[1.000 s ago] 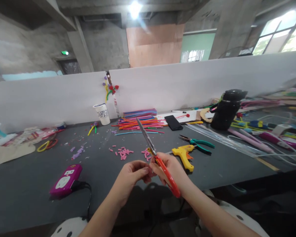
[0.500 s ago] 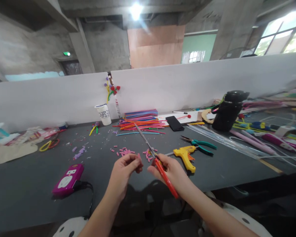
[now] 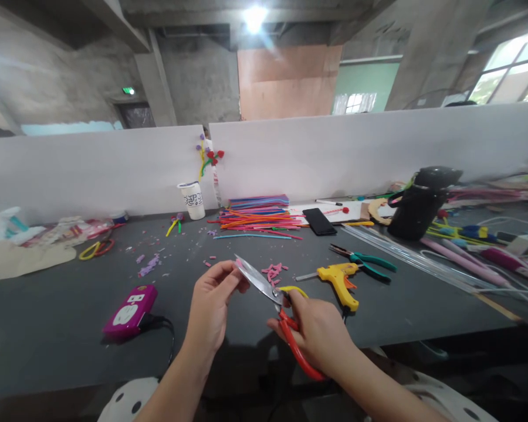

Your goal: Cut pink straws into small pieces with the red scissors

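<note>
My right hand [image 3: 319,328] is wrapped round a pair of scissors [image 3: 257,280] with red and yellow handles. The blades point up and to the left, and their tips reach the fingertips of my left hand [image 3: 213,299]. Between that hand's thumb and forefinger a small pink pipe cleaner piece [image 3: 239,264] shows, partly hidden by fingers and blade. Behind the blades lies a little heap of cut pink pieces [image 3: 273,272]. A few more pink bits are scattered left of it, some hidden by my left hand.
Long coloured pipe cleaners [image 3: 259,218] lie in a bundle at the back, beside a phone [image 3: 319,221]. Right of my hands are a yellow glue gun [image 3: 339,278] and green-handled pliers [image 3: 369,264]. A magenta device [image 3: 132,312], a paper cup [image 3: 192,201] and a black jug [image 3: 422,202] stand around.
The scissors have swung to the left, bringing their tips to my left fingers, with the blades now seen broadside. The whole view has shifted slightly.
</note>
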`<state>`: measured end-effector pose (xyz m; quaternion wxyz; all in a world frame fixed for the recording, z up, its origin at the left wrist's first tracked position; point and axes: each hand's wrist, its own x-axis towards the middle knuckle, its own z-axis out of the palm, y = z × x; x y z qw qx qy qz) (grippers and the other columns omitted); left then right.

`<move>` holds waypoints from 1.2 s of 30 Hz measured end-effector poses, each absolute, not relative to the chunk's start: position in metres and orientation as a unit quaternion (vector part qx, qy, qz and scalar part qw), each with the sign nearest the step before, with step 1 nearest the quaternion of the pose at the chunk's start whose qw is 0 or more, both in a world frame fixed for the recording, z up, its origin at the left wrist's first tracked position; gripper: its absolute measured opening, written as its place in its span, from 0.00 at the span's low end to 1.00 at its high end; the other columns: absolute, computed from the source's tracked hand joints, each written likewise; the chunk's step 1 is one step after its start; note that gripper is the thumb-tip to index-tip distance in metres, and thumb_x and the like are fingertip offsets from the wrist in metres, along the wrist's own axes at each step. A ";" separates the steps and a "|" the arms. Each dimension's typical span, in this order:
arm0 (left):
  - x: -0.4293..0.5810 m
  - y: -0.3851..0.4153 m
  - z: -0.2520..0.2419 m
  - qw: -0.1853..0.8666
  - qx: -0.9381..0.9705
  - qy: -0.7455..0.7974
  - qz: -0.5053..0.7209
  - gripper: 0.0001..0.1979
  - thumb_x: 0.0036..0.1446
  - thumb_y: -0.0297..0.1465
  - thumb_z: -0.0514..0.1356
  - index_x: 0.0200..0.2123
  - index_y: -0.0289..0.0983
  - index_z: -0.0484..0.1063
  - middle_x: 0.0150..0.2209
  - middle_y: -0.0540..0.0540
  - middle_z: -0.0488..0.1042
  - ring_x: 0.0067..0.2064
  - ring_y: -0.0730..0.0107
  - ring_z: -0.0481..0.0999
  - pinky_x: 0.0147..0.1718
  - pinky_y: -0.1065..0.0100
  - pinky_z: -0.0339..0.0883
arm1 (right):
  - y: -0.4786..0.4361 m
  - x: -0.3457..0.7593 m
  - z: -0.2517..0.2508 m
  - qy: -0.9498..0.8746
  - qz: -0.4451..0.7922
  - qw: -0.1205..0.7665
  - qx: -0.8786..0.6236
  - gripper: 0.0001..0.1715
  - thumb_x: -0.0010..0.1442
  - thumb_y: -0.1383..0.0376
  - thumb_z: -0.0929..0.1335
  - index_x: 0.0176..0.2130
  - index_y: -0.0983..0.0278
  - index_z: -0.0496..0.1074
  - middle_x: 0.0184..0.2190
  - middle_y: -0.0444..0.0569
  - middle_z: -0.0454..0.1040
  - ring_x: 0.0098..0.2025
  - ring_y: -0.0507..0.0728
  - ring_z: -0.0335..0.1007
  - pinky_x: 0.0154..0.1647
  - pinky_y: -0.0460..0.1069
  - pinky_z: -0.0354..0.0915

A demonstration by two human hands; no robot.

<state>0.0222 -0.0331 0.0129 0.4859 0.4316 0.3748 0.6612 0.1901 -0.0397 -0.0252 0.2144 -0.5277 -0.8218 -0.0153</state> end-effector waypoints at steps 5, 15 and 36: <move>0.023 -0.034 0.012 0.477 0.428 0.369 0.674 0.03 0.47 0.28 0.58 0.25 0.34 0.69 0.22 0.52 0.67 0.25 0.78 0.64 0.27 0.74 0.58 | -0.039 0.187 -0.027 -0.823 -0.040 0.223 -0.522 0.17 0.54 0.53 0.59 0.31 0.64 0.63 0.21 0.46 0.70 0.23 0.56 0.68 0.22 0.46 0.50; 0.022 -0.032 0.009 0.484 0.419 0.359 0.679 0.02 0.47 0.28 0.58 0.26 0.35 0.70 0.22 0.52 0.68 0.25 0.78 0.65 0.27 0.75 0.59 | -0.040 0.186 -0.026 -0.820 -0.069 0.237 -0.516 0.23 0.54 0.48 0.57 0.29 0.64 0.64 0.18 0.46 0.70 0.20 0.55 0.67 0.20 0.46 0.49; 0.020 -0.034 0.012 0.452 0.432 0.373 0.685 0.04 0.45 0.29 0.60 0.27 0.35 0.71 0.23 0.51 0.69 0.26 0.77 0.66 0.28 0.73 0.59 | -0.040 0.187 -0.025 -0.818 -0.033 0.229 -0.527 0.22 0.53 0.48 0.59 0.29 0.64 0.64 0.18 0.45 0.69 0.20 0.55 0.67 0.19 0.46 0.49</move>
